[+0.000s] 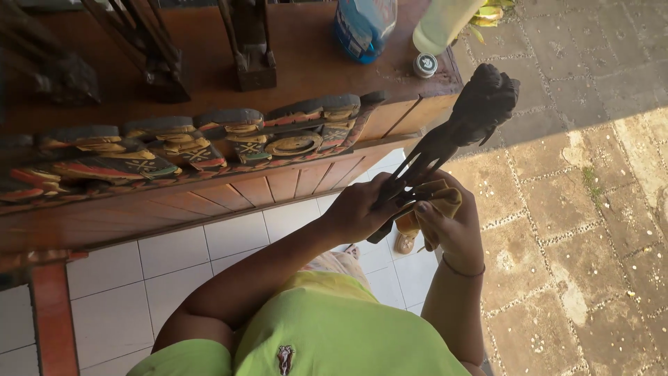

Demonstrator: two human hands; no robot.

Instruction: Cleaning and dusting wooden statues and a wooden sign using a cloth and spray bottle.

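Your left hand is clenched around the thin lower stems of a dark carved wooden figure, which you hold up in front of you, tilted so its bulky carved top points up and to the right, past the corner of the table. Your right hand grips a folded tan cloth and presses it against the figure's lower stems, just beside your left fingers; a thin bracelet sits on that wrist.

On the brown wooden table, near its right corner, stands a blue plastic package with a printed label in white and red on its side; only its lower part shows. Just right of it stands a pale yellow-green bottle, cut off at the top edge, and at its foot a small round white cap with a dark mark on it. Further left on the table stand three more dark wooden carvings, only their bases and lower parts in view.

Along the front edge of the table lies a row of painted carved pieces, overlapping one another, dark with red, yellow and green patterns.

Below you see white floor tiles on the left and stone paving on the right, part in shade and part in sun. A sandalled foot shows beneath your hands. You wear a lime-green shirt with a small emblem on the chest.
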